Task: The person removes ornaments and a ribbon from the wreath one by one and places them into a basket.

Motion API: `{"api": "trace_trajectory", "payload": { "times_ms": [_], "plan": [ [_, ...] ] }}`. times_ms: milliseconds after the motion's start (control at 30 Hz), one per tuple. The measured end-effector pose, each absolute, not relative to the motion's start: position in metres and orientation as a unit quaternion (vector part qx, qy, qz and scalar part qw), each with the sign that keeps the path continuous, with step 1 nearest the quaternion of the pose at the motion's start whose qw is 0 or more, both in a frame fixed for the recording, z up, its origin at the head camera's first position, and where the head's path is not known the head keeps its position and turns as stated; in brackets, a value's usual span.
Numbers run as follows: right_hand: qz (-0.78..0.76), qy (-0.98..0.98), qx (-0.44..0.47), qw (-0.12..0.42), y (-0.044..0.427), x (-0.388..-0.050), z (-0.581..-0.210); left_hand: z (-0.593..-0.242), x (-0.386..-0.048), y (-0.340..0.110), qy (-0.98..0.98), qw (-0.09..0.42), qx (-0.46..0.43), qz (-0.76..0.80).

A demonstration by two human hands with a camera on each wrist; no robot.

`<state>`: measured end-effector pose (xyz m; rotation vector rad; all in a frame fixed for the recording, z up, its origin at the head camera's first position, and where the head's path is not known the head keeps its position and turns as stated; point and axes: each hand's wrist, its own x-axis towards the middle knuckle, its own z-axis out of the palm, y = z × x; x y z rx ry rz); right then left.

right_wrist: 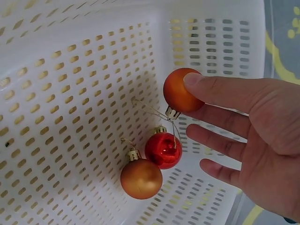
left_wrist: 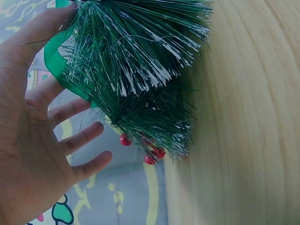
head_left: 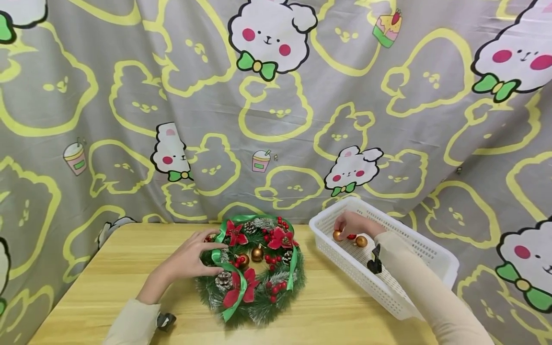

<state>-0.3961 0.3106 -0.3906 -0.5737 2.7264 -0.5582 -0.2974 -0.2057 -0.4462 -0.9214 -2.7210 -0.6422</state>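
Observation:
A green Christmas wreath lies on the table, with red flowers, pinecones, red berries and a green ribbon. Two copper-coloured balls, one of them a bauble, sit near its middle. My left hand is at the wreath's left side, its fingers spread, the thumb and forefinger by the ribbon. Inside the white basket, my right hand pinches an orange-gold bauble between thumb and fingers; a thin loop of string hangs from its cap. Below it lie a red bauble and a gold bauble.
The wooden table carries the wreath, with the perforated basket standing to its right. A grey curtain with cartoon rabbits hangs right behind the table.

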Motion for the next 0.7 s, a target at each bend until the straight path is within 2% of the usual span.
{"api": "trace_trajectory", "payload": {
  "times_ms": [700],
  "plan": [
    [-0.2, 0.944, -0.197, 0.171, 0.318, -0.4, -0.406, -0.447, -0.299, -0.205, -0.919, 0.102, -0.316, -0.214]
  ]
}}
